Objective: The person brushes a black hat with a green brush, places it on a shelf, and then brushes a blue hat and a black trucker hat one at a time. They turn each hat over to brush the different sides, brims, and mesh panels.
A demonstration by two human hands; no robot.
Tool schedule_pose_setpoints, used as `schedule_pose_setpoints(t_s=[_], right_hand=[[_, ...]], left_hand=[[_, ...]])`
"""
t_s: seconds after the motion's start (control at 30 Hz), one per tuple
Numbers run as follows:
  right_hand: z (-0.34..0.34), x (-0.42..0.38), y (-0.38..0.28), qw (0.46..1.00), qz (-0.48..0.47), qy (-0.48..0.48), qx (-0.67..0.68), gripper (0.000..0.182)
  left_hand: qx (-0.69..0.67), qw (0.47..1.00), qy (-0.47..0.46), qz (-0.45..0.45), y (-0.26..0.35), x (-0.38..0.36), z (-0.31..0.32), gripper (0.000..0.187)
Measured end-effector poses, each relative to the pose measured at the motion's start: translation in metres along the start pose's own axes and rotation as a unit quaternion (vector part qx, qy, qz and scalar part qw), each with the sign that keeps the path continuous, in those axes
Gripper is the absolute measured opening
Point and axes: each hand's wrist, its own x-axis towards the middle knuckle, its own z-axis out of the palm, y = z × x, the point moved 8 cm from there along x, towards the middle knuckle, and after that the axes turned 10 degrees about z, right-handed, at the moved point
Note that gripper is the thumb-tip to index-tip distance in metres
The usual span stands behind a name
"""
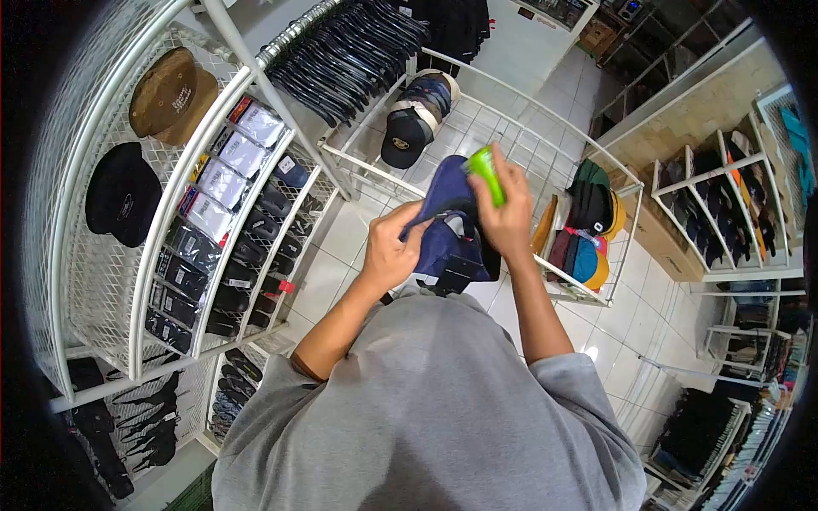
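A navy blue cap [445, 243] is held in front of the grey shirt, its brim raised and a dark tag hanging at its lower edge. My left hand [394, 247] grips the cap at the left side of the brim, fingers closed on it. In my right hand [509, 209] is a bright green object [486, 175], closed in the fingers beside the brim's right edge. What exactly the green object is cannot be made out.
White wire shelves with a brown cap [175, 96], a black hat [124, 194] and packaged goods [204, 213] stand at left. Ahead, a white wire rack [511, 94] holds stacked caps [417, 119] and more caps [588, 221]. Hangers [341, 60] line a rail. Cubby shelves [711, 192] stand right.
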Motion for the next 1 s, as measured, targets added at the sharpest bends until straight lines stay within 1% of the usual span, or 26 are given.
schedule_pose_setpoints(t_s=[0.03,0.07,0.1,0.17,0.23,0.3,0.33,0.37,0.43,0.5,0.57,0.6,0.63,0.67,0.7,0.77,0.8,0.83,0.9,0.93,0.97,1.0], right_hand=[[0.000,0.007,0.010,0.999,0.045,0.020,0.016,0.057],[0.000,0.001,0.004,0.999,0.004,0.032,0.002,0.057],[0.002,-0.007,-0.015,0.998,-0.040,0.046,-0.010,0.057],[0.010,-0.028,-0.043,0.995,-0.080,-0.036,0.054,0.059],[0.002,-0.021,-0.043,0.991,-0.132,-0.015,0.021,0.058],[-0.006,0.007,0.005,0.999,0.024,0.034,-0.026,0.058],[-0.006,0.016,0.018,0.996,0.069,0.049,0.016,0.059],[-0.005,0.009,0.021,0.996,0.071,0.050,0.015,0.059],[-0.001,-0.012,-0.026,0.998,-0.039,0.035,0.034,0.060],[0.004,-0.029,-0.043,0.994,-0.077,-0.029,0.075,0.059],[-0.004,-0.012,-0.015,0.998,-0.043,-0.002,0.042,0.056],[-0.008,0.001,0.014,0.999,0.021,0.031,0.003,0.054],[-0.011,0.009,0.031,0.996,0.083,0.046,-0.003,0.054],[-0.012,0.004,0.031,0.996,0.066,0.059,-0.004,0.055],[-0.012,0.000,0.017,0.996,0.048,0.075,-0.005,0.055],[-0.002,-0.021,-0.012,0.994,0.001,0.009,0.105,0.057],[-0.001,-0.031,-0.031,0.990,0.005,-0.088,0.114,0.058],[-0.002,-0.038,-0.033,0.990,-0.033,-0.104,0.088,0.057],[-0.031,-0.033,-0.023,0.999,-0.026,0.012,-0.025,0.056],[-0.042,-0.029,-0.001,0.997,-0.013,0.072,-0.023,0.057],[-0.049,-0.026,0.032,0.994,0.072,0.075,0.039,0.057],[-0.048,-0.024,0.053,0.969,0.157,0.053,0.183,0.056]], left_hand=[[0.002,1.000,-0.001,0.024,0.003,-0.001,0.004,0.021],[0.006,0.999,-0.002,0.050,0.007,0.000,0.006,0.022],[0.007,0.998,-0.001,0.055,0.005,0.004,0.005,0.022],[0.016,1.000,-0.009,0.015,-0.003,0.003,0.001,0.021],[0.008,1.000,-0.018,0.008,-0.003,0.005,0.000,0.021],[0.004,0.999,-0.017,0.045,0.005,0.003,0.002,0.023],[0.010,0.998,-0.030,0.062,0.007,0.002,0.006,0.024],[0.009,0.998,-0.032,0.061,0.007,0.001,0.008,0.024],[0.006,0.999,-0.029,0.034,0.000,0.002,0.010,0.025],[0.005,0.999,-0.027,0.024,0.001,0.007,0.004,0.026],[0.019,0.999,-0.040,0.029,0.006,0.009,0.004,0.025],[0.018,0.999,-0.043,0.028,0.005,0.007,0.007,0.025],[0.010,0.998,-0.049,0.048,0.005,0.005,0.013,0.026],[0.002,0.996,-0.055,0.069,0.007,0.003,0.018,0.026],[0.001,0.996,-0.057,0.071,0.006,0.005,0.020,0.026],[0.048,0.997,-0.048,0.047,0.000,0.006,0.019,0.027],[0.052,0.998,-0.028,0.020,-0.010,0.006,0.015,0.027],[0.050,0.998,-0.034,0.021,-0.010,0.009,0.016,0.027],[0.045,0.997,0.026,0.054,-0.002,0.015,0.009,0.027],[0.041,0.998,0.022,0.053,-0.001,0.014,0.013,0.027],[0.020,0.998,0.030,0.045,-0.001,0.012,0.016,0.024],[-0.001,0.999,0.036,0.036,-0.002,0.011,0.019,0.022]])
